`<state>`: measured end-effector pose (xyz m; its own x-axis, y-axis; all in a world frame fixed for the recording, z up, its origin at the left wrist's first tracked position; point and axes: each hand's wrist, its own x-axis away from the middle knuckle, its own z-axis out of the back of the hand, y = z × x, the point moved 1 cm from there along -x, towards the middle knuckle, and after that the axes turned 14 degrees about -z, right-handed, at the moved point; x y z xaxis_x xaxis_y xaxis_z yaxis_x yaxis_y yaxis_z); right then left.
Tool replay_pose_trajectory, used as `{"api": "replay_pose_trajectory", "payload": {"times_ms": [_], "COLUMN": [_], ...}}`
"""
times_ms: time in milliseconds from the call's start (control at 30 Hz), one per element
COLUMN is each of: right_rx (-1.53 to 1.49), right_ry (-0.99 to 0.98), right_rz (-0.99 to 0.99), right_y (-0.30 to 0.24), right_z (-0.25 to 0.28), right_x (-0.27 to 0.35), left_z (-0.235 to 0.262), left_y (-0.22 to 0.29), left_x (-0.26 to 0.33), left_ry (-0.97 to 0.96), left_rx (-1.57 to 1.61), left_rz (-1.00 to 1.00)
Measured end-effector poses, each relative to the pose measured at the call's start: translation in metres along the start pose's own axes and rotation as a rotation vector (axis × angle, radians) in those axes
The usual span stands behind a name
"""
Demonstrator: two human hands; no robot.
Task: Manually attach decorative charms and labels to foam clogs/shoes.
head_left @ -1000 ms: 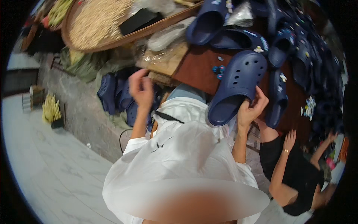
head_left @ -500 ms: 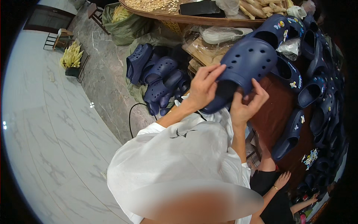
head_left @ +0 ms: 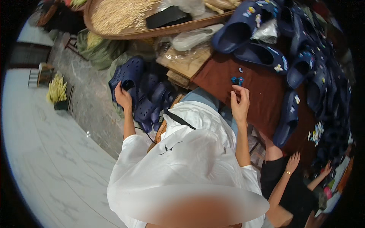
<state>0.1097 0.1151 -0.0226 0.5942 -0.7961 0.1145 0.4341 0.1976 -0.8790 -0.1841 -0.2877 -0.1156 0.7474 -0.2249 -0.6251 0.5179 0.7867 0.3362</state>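
My left hand (head_left: 123,97) is closed on the edge of a navy clog (head_left: 131,72) with round vent holes, at the left side of a pile of similar clogs (head_left: 146,106). The hand hides part of that clog. Over the brown-red tabletop (head_left: 220,68), my right hand (head_left: 241,102) has its fingers bent and apart, with nothing visible between them. Its fingertips are just short of a few small blue shoe charms (head_left: 237,80). A small round white-and-blue charm (head_left: 240,70) lies a little farther off.
Many navy clogs with charms (head_left: 319,87) crowd the table's right side, near a heap of small charms (head_left: 315,133). A round basket (head_left: 159,32) of pale kernels holds a black phone-like slab (head_left: 169,18). Cardboard (head_left: 186,62) lies below it. Another person's hand (head_left: 292,162) rests at lower right.
The clog that both my hands held in front of me is gone from there. My left hand has moved left to the clog pile; my right hand is now over the tabletop by the charms.
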Motion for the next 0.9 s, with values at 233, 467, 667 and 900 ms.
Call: {"api": "replay_pose_trajectory", "payload": {"times_ms": [233, 467, 667, 900], "right_rx": [0.086, 0.369, 0.484, 0.515], "right_ry": [0.165, 0.280, 0.203, 0.404], "right_rz": [-0.040, 0.209, 0.333, 0.289], "right_y": [0.027, 0.026, 0.042, 0.065], "right_z": [0.009, -0.004, -0.020, 0.019], "right_x": [-0.026, -0.064, -0.085, -0.058], "left_z": [-0.061, -0.104, -0.096, -0.072], "left_y": [-0.072, -0.089, -0.088, -0.023], "left_x": [0.021, 0.040, 0.046, 0.004], "left_ry": [-0.200, -0.487, -0.440, -0.145], "left_rx": [-0.054, -0.221, -0.176, 0.169], "left_rz": [-0.030, 0.265, 0.284, 0.044]}}
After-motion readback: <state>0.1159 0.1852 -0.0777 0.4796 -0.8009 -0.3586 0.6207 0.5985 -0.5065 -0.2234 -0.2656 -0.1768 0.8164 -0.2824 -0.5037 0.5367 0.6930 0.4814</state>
